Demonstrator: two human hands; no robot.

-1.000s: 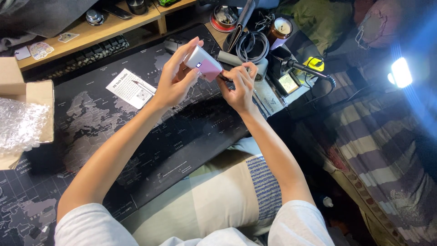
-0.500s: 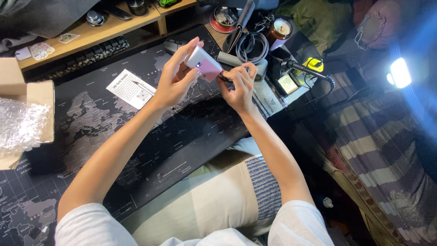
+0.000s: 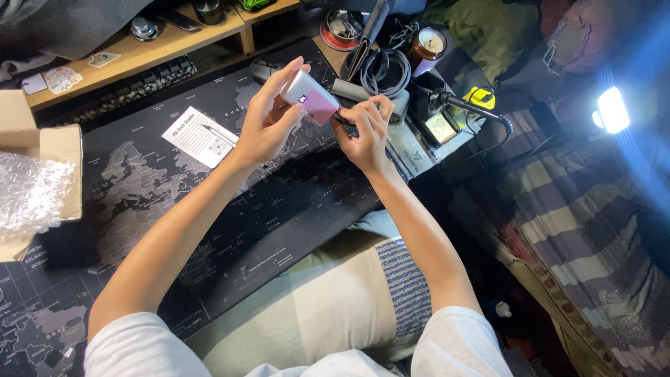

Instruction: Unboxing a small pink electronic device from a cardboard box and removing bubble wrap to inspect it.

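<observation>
One head-worn camera looks steeply down from close above the left hand [image 3: 262,129] and right hand [image 3: 366,136], facing the desk mat [image 3: 209,209] beneath and beyond them

Two hands, left [image 3: 264,132] and right [image 3: 364,134], share one pink-and-white device [image 3: 309,98]. One paper leaflet [image 3: 201,136], one cardboard box [image 3: 43,150] and one candle jar [image 3: 427,47] sit around.

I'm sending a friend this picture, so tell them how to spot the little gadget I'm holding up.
Start at the dark world-map desk mat. Both hands meet above its far edge; the left hand grips a small boxy device. It is white on one end and pink on the other, unlike the black and grey gear behind it.
</observation>
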